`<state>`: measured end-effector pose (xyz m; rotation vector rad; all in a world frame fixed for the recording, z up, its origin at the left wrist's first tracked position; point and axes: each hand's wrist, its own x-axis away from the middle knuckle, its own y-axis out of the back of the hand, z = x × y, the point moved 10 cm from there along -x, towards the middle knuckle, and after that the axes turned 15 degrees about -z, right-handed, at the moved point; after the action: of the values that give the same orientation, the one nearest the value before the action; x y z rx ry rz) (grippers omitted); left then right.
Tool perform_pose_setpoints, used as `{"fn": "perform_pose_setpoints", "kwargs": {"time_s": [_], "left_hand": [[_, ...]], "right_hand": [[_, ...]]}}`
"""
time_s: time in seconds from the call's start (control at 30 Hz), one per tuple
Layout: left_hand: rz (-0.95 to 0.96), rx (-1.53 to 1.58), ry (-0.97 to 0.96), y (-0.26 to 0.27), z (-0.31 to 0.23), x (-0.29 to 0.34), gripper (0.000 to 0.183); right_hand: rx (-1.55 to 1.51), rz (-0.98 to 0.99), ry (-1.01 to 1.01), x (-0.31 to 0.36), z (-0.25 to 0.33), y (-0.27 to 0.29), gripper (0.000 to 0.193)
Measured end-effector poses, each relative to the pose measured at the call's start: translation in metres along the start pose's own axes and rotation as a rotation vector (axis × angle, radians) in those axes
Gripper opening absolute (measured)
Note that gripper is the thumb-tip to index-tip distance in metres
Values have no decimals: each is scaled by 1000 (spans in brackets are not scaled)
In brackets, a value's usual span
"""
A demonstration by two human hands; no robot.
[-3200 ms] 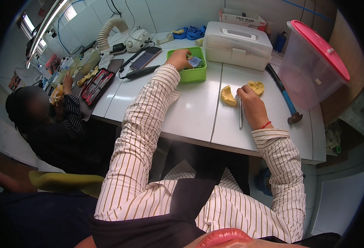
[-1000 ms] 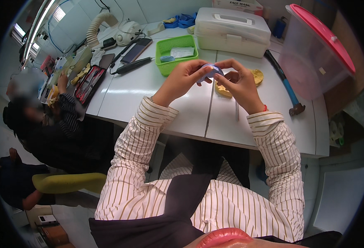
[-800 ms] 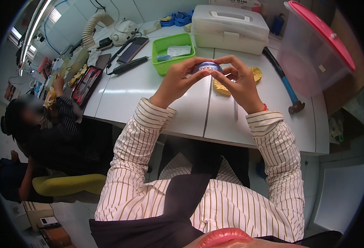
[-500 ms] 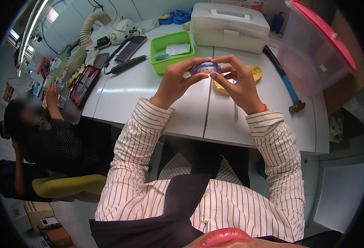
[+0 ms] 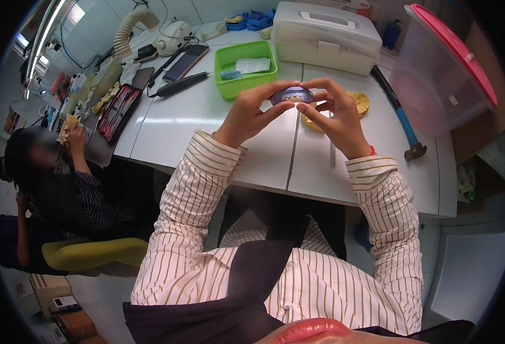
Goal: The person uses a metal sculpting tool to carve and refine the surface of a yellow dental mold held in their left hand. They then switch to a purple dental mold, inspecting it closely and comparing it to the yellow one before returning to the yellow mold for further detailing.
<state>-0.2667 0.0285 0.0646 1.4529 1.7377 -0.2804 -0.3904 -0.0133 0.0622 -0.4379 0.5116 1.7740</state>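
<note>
Raised from the green basket (image 5: 246,69) at 11 o'clock, the purple dental mould (image 5: 291,94) is now clamped between left hand (image 5: 251,114) and right hand (image 5: 335,117), above the desk (image 5: 166,123); yellow casts (image 5: 358,103) lie at 3 o'clock.

Long white laminate bench (image 5: 166,120) with dark seams, yellow-green padded chair seat (image 5: 92,252) below at left, pale grey floor (image 5: 470,275) at right, bright strip of ceiling light (image 5: 43,34) along upper left, white wall panels (image 5: 149,6) behind.
</note>
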Motion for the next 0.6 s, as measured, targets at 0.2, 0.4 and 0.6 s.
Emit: {"fn": "perform_pose_setpoints", "kwargs": {"time_s": [0.2, 0.4, 0.6], "left_hand": [[13, -25, -1, -1, 0, 2, 40], [23, -1, -4, 0, -2, 2, 40], [36, 14, 9, 0, -1, 3, 39]], "right_hand": [[11, -12, 6, 1, -1, 0, 26], [-38, -9, -43, 1, -4, -1, 25], [-51, -10, -41, 2, -6, -1, 25]]}}
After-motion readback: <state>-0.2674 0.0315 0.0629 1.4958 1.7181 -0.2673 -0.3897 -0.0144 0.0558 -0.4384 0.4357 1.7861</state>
